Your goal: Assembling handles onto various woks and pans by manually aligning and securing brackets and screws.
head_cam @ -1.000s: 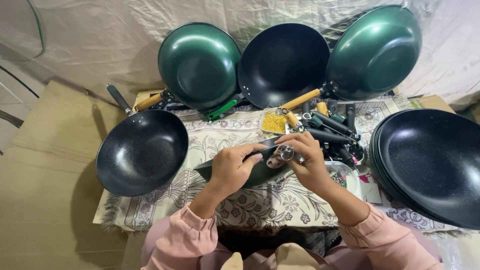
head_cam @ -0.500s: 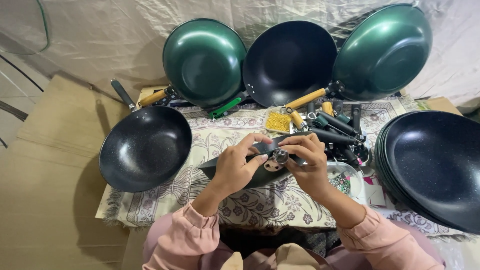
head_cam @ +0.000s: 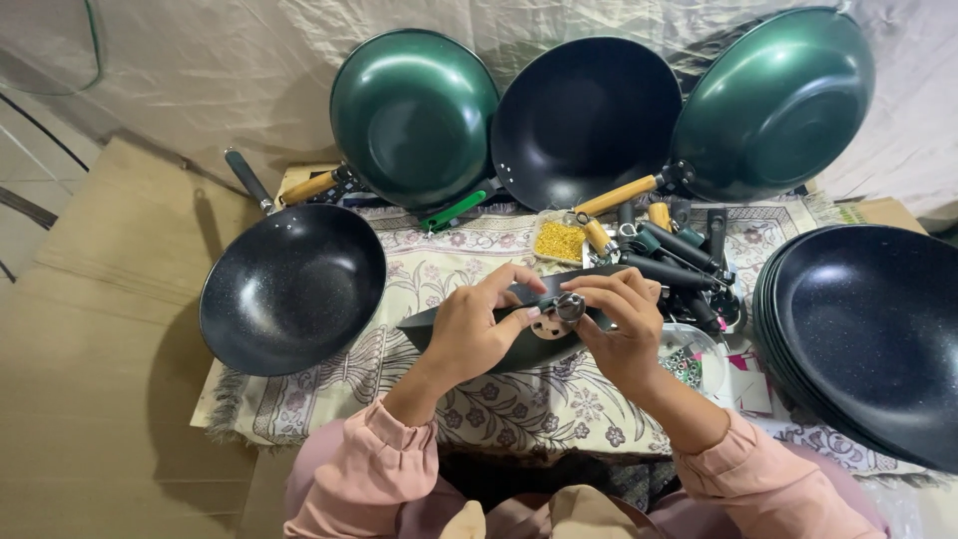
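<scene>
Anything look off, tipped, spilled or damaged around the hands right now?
Nothing stands out. Left hand and right hand hold a dark pan edge-on with a small metal fitting at its rim. The tub of gold screws sits upright, unspilled; the stacked pans are neatly nested.

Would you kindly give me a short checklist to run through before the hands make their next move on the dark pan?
1. Left hand grips the dark pan rim: ok.
2. Right hand holds the small metal fitting at the rim: ok.
3. Fitting seated squarely: cannot tell, fingers hide it.
4. Tray of gold screws close behind the hands: ok.
5. Loose handles lie beside the right hand: ok.
</scene>
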